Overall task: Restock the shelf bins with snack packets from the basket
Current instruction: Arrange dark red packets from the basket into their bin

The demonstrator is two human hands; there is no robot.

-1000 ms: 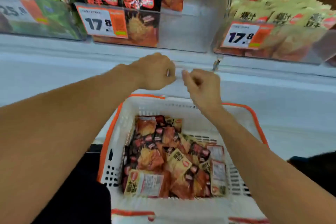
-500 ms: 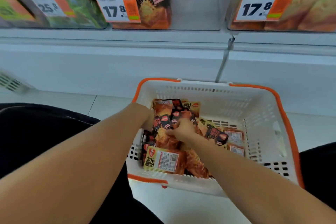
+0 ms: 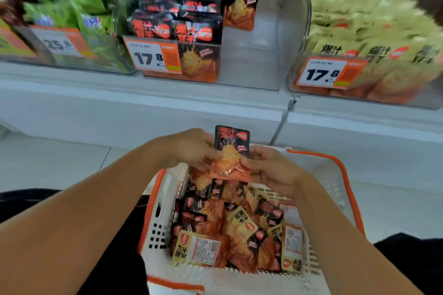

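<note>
Head view: left hand (image 3: 189, 148) and right hand (image 3: 271, 170) each pinch one black-orange packet (image 3: 230, 153) above the basket (image 3: 153, 211). Basket holds mixed packets; the middle shelf bin (image 3: 251, 55) is part-filled.

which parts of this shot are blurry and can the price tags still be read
Head view: the green packets upper left and yellow packets upper right are motion-smeared; both 17.8 tags read clearly, the 25.8 tag softer; shelf edges bow from the wide lens.

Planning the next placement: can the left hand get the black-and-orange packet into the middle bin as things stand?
Probably yes. The middle bin is open-topped with bare space right of its stock, but both the left hand and right hand grip the black-and-orange packet.
</note>
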